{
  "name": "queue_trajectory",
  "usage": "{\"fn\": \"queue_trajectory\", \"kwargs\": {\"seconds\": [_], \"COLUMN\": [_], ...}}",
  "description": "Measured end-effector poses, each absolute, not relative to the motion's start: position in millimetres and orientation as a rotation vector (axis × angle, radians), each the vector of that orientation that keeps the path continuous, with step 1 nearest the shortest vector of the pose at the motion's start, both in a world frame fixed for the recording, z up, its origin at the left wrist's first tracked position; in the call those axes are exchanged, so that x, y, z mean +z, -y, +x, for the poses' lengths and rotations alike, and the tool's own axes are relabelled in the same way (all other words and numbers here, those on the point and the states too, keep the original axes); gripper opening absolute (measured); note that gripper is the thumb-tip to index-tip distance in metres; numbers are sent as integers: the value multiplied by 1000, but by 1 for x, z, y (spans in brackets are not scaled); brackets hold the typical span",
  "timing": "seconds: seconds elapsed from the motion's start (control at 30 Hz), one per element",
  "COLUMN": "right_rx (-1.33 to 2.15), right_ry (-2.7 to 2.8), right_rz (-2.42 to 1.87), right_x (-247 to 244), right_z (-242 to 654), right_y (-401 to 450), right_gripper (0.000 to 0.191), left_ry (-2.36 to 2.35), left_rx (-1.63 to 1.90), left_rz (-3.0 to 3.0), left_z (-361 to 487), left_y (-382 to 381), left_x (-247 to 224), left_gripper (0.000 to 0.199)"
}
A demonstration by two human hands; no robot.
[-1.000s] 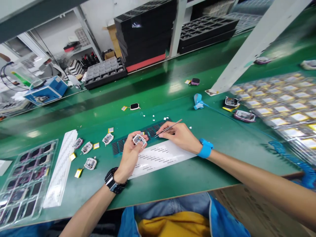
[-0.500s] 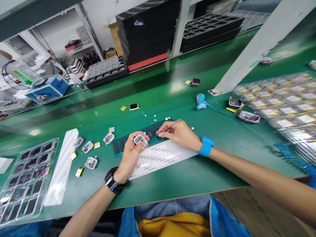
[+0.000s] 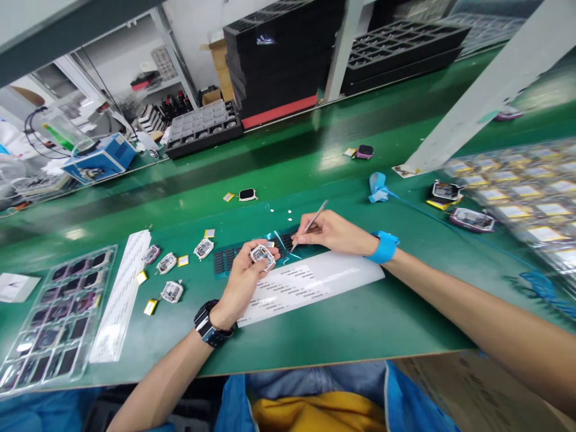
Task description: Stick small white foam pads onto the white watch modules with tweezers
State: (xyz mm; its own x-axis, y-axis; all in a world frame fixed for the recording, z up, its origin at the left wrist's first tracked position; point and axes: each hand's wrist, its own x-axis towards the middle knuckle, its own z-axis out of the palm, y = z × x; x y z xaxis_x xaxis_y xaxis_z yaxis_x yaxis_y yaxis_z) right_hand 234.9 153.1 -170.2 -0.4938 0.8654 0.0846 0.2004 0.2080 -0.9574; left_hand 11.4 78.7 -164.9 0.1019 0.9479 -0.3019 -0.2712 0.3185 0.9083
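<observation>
My left hand [image 3: 245, 277] is closed around a white watch case [image 3: 263, 257] with its inner parts facing up. Thin metal tweezers [image 3: 315, 216] are pinched in my right hand [image 3: 321, 231], tip down on a strip of small black pieces [image 3: 224, 259]. The strip lies behind a white label sheet [image 3: 315, 287] printed with rows of dark text. Left of my hands lie several opened watch cases, among them one white case [image 3: 172, 291] with a yellow-edged battery [image 3: 150, 307] beside it.
A clear tray of watch screens [image 3: 58, 318] and a long white strip [image 3: 120, 300] lie at the left. Bagged trays of batteries [image 3: 517, 192] fill the right side. A slanted white post [image 3: 472, 90] rises behind a blue strap [image 3: 378, 187].
The tweezers now stand more upright, and their tip has shifted a little along the black strip. My left hand still holds the white case. The whole view has shifted slightly.
</observation>
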Motion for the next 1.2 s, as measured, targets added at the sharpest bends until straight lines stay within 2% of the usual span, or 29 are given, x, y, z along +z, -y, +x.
{"fn": "queue_trajectory", "kwargs": {"seconds": [0.27,0.43,0.67,0.77,1.07,1.2], "right_rx": [1477,1249,789,672,677,649], "right_ry": [1833,1614,1826,1889,1912,1917], "right_rz": [-979,-1042,-775,-753,-797,-786], "right_x": [-158,-147,-136,-138,-139,-140], "right_z": [249,233,198,198,200,199], "right_y": [-148,-124,-84,-80,-78,-77], "right_gripper": [49,54,20,14,31,31], "left_ry": [-1108,-1035,-817,-782,-805,-815], "left_rx": [1028,1019,931,902,891,889], "left_rz": [767,715,751,766,801,784], "left_z": [12,8,2,2,4,5], "left_y": [-80,-82,-74,-73,-71,-70], "left_x": [-161,-154,-149,-152,-151,-151], "left_gripper": [28,31,31,37,46,47]}}
